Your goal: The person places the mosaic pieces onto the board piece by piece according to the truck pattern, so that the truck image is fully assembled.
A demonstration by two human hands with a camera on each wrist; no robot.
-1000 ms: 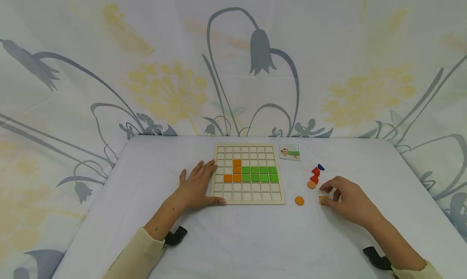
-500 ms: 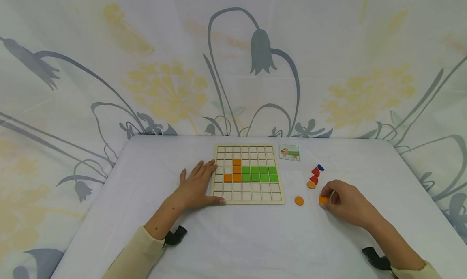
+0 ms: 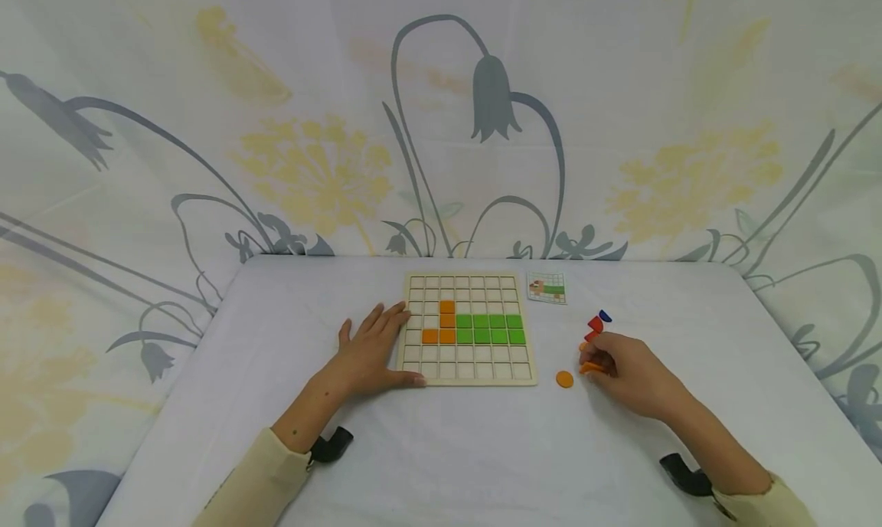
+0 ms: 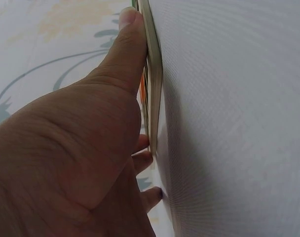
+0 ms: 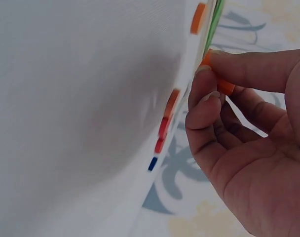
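My left hand (image 3: pixel 368 355) rests spread at the left side of a pale wooden grid board (image 3: pixel 468 371), fingertips on its left rim and thumb on the near corner. Orange square tiles (image 3: pixel 448 322) and a two-row block of green tiles (image 3: pixel 491 328) fill some cells. To the right of the board, my right hand (image 3: pixel 637 374) pinches an orange tile (image 5: pixel 225 87) between thumb and fingers, close over the table. An orange disc (image 3: pixel 565 379) lies left of that hand. Another orange disc (image 5: pixel 172 102) is mostly hidden behind the fingers in the head view.
Two red pieces (image 3: pixel 594 324) and a blue half-round piece (image 3: pixel 605 315) lie in a line beyond the right hand. A small picture card (image 3: pixel 547 288) with a gridded animal design sits beside the board's far right corner. White cloth (image 3: pixel 441 450) covers the table.
My right hand has closed its fingertips on the orange tile, picked it up and moved left toward the board. The left hand and the board have stayed in place.
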